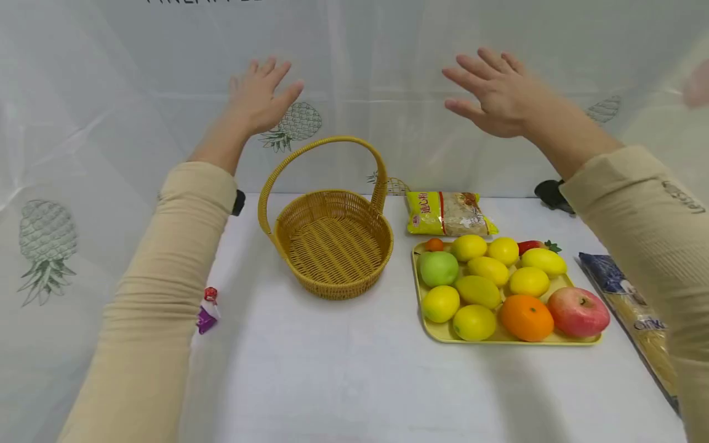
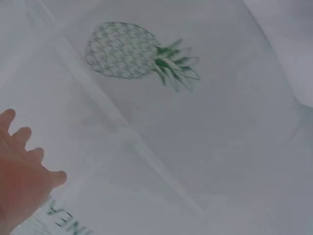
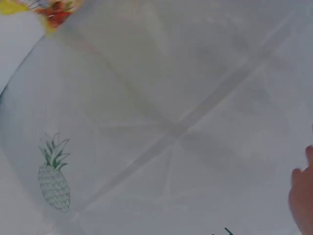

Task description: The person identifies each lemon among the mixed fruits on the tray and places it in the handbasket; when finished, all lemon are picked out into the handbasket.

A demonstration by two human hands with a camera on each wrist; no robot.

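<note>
Taking the wicker basket (image 1: 339, 292) as the middle of the clock, with twelve pointing away from the person, we find the left hand (image 1: 259, 101) raised at eleven, its fingers spread and straight, the thumb held well off from the rest. The basket, nearest to it, stands upright on the white table (image 1: 332, 381), its arched handle up and its woven floor in full view. The right hand (image 1: 493, 101) is raised between one and two, also spread, with its thumb apart; below it, between two and three, lies the yellow food packet (image 1: 425, 213).

Between three and four we see a pale yellow tray (image 1: 509, 343) of fruit: a green apple (image 1: 439, 269) on its left side, several lemons, an orange (image 1: 527, 318) near the front edge and a big pinkish-red apple (image 1: 578, 312) at the front right corner. Past the tray, still between three and four, a blue-topped spaghetti bag (image 1: 648, 326) lies partly behind the right sleeve (image 1: 637, 215). A small purple-and-red wrapped item (image 1: 208, 312) lies at eight, just beside the left sleeve (image 1: 160, 271).

Behind everything hangs a translucent sheet (image 1: 382, 67) printed with pineapples; we cannot tell whether the fingertips touch it. In the left wrist view, the spread fingers sit at eight o'clock and a printed pineapple (image 2: 122, 51) near twelve.
</note>
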